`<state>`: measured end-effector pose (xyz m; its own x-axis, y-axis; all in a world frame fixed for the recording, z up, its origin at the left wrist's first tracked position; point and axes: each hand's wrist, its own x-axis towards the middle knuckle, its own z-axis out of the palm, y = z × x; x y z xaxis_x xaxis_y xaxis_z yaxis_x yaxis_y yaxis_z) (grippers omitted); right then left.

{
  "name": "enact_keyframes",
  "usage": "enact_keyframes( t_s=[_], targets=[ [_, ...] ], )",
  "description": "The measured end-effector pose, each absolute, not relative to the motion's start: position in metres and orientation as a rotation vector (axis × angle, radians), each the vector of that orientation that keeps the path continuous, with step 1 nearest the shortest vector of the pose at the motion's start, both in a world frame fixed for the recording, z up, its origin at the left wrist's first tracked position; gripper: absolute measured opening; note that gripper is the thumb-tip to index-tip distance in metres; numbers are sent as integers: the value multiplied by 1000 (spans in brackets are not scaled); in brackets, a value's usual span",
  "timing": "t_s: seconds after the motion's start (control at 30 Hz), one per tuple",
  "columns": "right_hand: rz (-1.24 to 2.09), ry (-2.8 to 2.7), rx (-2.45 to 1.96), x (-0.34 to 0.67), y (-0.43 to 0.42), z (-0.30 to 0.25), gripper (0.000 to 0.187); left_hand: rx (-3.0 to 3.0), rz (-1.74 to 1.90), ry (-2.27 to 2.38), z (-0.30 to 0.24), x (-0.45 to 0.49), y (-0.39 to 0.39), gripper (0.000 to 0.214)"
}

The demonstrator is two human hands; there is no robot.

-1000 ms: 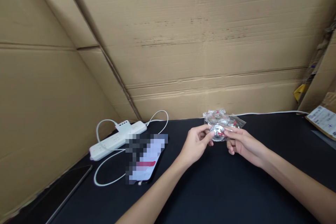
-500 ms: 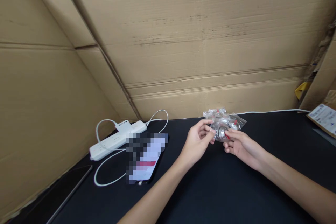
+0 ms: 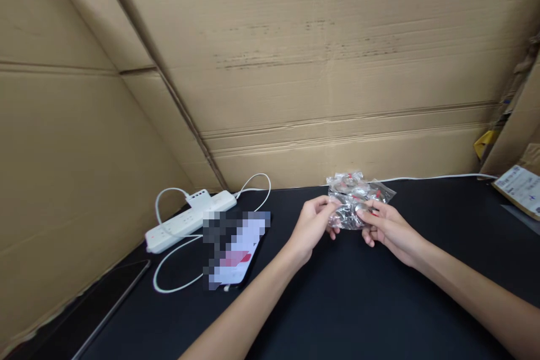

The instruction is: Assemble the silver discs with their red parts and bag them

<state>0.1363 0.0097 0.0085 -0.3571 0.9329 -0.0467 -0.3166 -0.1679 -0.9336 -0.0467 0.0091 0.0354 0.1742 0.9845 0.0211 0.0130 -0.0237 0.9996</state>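
Note:
My left hand (image 3: 313, 229) is closed, thumb and fingers pinching the left side of a clear plastic bag (image 3: 346, 216). My right hand (image 3: 390, 232) grips the bag's right side, its thumb by a shiny round metal piece (image 3: 360, 211) with a bit of red beside it. Whether that piece lies inside the bag or against it I cannot tell. Just behind my fingers are more small clear bags (image 3: 349, 181) holding shiny things with red parts.
On the black table (image 3: 329, 309) a white power strip (image 3: 192, 222) with cables stands at the left. In front of it lies a phone (image 3: 236, 261), partly blurred out. A dark flat device (image 3: 105, 309) sits nearer left. Cardboard walls (image 3: 320, 84) enclose the table; a labelled packet (image 3: 521, 188) is at right.
The bag is spread wider between my hands. My left hand has moved slightly left and the right slightly right. The round metal piece is now more covered by my right thumb.

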Motion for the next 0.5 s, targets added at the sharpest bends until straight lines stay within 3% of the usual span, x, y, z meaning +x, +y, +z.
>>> enact_keyframes(
  t_s=[0.2, 0.5],
  targets=[
    [1648, -1069, -863, 140, 15, 7, 35, 1384, 1175, 1104, 25, -52, 17, 31],
    [1710, -816, -921, 146, 17, 15, 43, 1285, 1316, 999, 30, -51, 17, 23]
  ],
)
